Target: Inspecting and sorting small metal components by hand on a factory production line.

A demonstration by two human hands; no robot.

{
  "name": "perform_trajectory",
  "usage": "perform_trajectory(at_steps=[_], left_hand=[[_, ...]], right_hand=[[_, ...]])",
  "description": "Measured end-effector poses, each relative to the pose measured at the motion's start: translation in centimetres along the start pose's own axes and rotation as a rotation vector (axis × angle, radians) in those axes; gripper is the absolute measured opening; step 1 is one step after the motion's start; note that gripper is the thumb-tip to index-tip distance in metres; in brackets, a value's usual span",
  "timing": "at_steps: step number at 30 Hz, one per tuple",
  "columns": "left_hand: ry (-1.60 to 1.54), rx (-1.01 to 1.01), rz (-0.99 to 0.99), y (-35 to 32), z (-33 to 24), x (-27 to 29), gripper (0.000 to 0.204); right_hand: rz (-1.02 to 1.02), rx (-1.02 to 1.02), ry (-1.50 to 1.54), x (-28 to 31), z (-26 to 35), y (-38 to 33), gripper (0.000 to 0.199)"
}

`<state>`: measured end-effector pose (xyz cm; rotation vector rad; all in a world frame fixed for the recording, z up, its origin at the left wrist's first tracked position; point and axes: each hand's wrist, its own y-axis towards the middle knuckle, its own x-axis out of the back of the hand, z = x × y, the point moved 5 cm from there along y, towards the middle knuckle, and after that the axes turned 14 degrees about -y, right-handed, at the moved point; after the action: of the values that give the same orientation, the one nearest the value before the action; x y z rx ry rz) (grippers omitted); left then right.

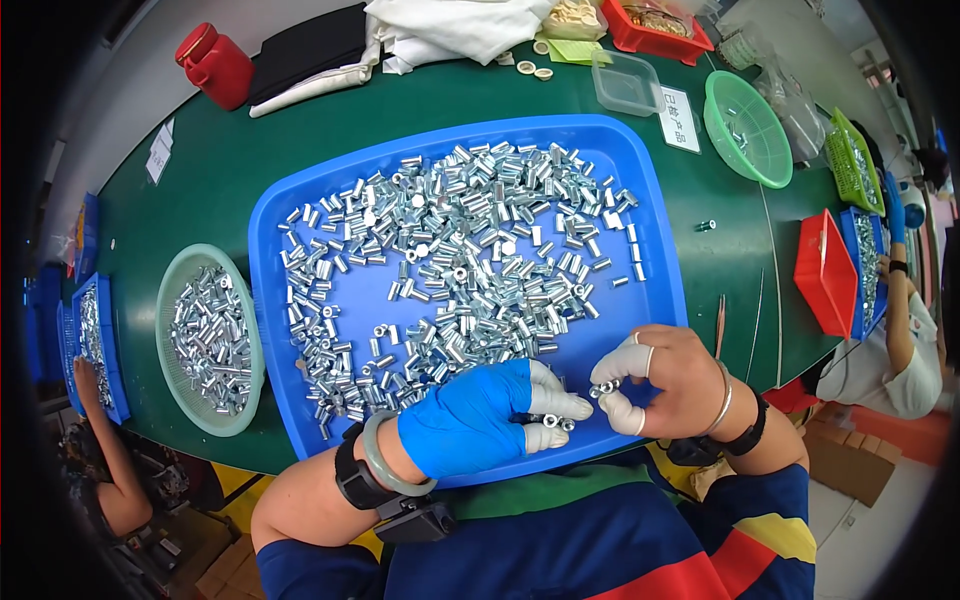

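A blue tray (665,235) in front of me holds a heap of small shiny metal rivet nuts (465,270). Over its near edge, my left hand (485,415), in a blue glove with white finger cots, is closed with a few rivet nuts (550,422) between thumb and fingers. Just right of it, my right hand (665,385) pinches a couple of rivet nuts (603,388) between its white-capped thumb and fingers; their exact number is hard to make out. The two hands are close together but apart.
Left of the tray stands a pale green basket (165,340) of rivet nuts. A green basket (785,150), a clear box (625,85) and a red bin (828,275) are on the right. A red jug (215,65) stands at the back. Other people work at both sides.
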<state>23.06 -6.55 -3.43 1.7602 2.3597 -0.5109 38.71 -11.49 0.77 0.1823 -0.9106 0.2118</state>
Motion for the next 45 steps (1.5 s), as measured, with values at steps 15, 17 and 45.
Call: perform_trajectory(at_steps=[15, 17, 45], left_hand=[[0.019, -0.022, 0.032, 0.1, -0.2, -0.1, 0.031], [0.015, -0.019, 0.024, 0.0, -0.3, -0.1, 0.030], [-0.772, 0.233, -0.184, -0.3, -0.1, 0.1, 0.027]], right_hand=[[-0.038, 0.029, 0.079, -0.3, 0.5, -0.3, 0.013], [-0.037, 0.027, 0.069, -0.2, 0.6, -0.3, 0.013], [-0.107, 0.273, -0.125, 0.0, 4.1, 1.2, 0.023]])
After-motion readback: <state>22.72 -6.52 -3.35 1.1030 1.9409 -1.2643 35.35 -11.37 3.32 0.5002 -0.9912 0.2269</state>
